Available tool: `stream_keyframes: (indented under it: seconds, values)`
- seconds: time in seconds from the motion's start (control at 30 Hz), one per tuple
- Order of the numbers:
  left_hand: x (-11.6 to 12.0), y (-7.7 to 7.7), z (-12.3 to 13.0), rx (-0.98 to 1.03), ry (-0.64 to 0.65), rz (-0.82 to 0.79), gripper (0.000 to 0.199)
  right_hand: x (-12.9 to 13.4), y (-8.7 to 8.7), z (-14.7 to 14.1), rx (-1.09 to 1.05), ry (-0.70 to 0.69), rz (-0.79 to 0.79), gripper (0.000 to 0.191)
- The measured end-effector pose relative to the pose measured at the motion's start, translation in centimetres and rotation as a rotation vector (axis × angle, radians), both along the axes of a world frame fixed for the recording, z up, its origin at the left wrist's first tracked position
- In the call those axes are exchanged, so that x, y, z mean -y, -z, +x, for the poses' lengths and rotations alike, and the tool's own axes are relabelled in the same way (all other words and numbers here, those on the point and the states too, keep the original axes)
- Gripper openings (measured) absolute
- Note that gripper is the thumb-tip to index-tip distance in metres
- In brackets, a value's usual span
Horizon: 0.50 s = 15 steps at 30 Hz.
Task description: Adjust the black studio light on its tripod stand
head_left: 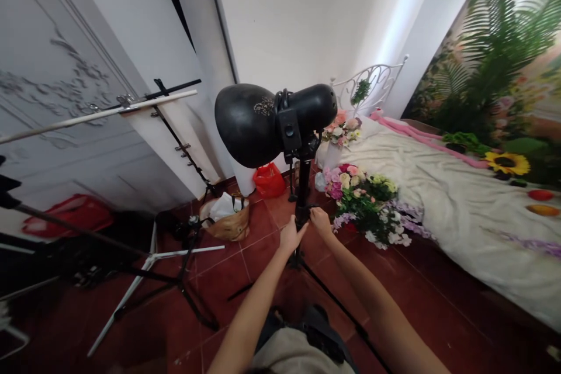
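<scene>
A black studio light (249,123) with a wide reflector sits at the top of a black light stand (303,181), its reflector facing left. My left hand (291,237) is closed round the pole of the stand, thumb on the near side, just below a dark collar. On the collar's right side, my right hand (321,222) is closed with its fingers curled in. The small part under those fingers is mostly hidden. Below my hands, the stand's thin legs spread over the floor, one running toward the lower right.
To the right is a bed (438,198) with a cream cover, artificial flowers (368,204) beside it. A basket (230,223) and a red bag (269,180) stand on the red tiles (258,245). More stands (153,257) crowd the left.
</scene>
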<state>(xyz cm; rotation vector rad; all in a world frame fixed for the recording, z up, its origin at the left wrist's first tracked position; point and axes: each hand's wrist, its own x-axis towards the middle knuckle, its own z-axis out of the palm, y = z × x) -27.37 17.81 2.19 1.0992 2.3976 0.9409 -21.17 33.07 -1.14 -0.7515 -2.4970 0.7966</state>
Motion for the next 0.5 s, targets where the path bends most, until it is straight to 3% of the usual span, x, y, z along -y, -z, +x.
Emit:
stream_keyframes:
  seconds: [0.17, 0.3, 0.4, 0.5]
  values:
    - [0.1, 0.0, 0.2, -0.012, 0.010, -0.004, 0.052, -1.5, -2.4, 0.6, 0.105, -0.212, 0.065, 0.017]
    - [0.2, 0.1, 0.4, 0.004, -0.012, 0.006, 0.053, -3.1, -5.1, 1.5, 0.135, -0.450, 0.181, 0.020]
    - [0.1, 0.3, 0.5, 0.014, -0.023, 0.000, 0.054, -3.4, -6.1, 1.5, 0.191, -0.473, 0.255, 0.039]
    - [0.1, 0.5, 0.5, -0.006, -0.021, -0.015, 0.056, -3.0, -6.2, 0.6, 0.137, -0.378, 0.172, 0.032]
